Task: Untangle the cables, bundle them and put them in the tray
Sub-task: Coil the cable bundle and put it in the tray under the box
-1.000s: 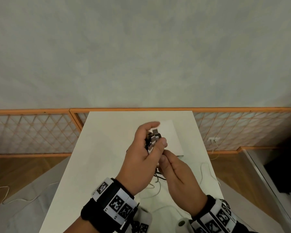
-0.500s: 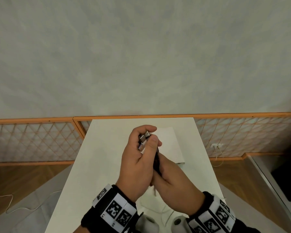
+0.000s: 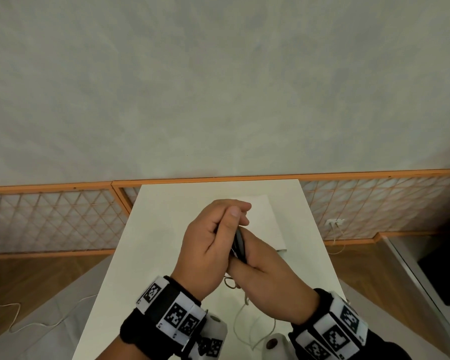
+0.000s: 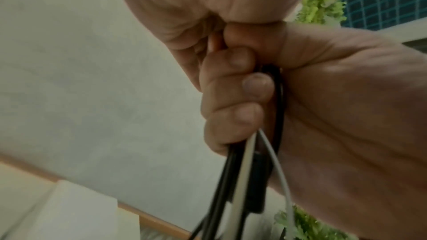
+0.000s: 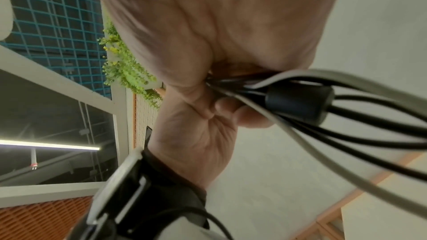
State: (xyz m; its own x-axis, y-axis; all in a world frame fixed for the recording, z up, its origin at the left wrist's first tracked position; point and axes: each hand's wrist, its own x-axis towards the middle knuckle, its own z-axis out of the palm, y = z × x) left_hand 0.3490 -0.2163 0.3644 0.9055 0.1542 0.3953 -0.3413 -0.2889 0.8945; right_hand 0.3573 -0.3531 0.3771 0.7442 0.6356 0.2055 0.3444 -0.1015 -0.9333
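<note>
Both hands are raised above the white table (image 3: 166, 229) and pressed together round a bundle of black and white cables (image 3: 238, 241). My left hand (image 3: 211, 240) grips the bundle's upper part, its fingers (image 4: 254, 87) curled round the strands. My right hand (image 3: 265, 276) clamps the same bundle from below and to the right. In the right wrist view the cables (image 5: 346, 134) fan out of the grip, with a black cylindrical bead (image 5: 298, 101) on one. A loose white cable (image 3: 240, 313) hangs down to the table. The white tray (image 3: 270, 224) lies just behind the hands.
An orange lattice fence (image 3: 50, 219) runs behind the narrow table, under a plain wall. A wall socket with a white lead (image 3: 334, 222) sits at the right. Another white cord (image 3: 24, 323) lies on the floor at the left.
The hands have closed together round the bundle. The plug ends that stuck out at my left fingertips are now hidden. More of the loose cable has been drawn up off the table.
</note>
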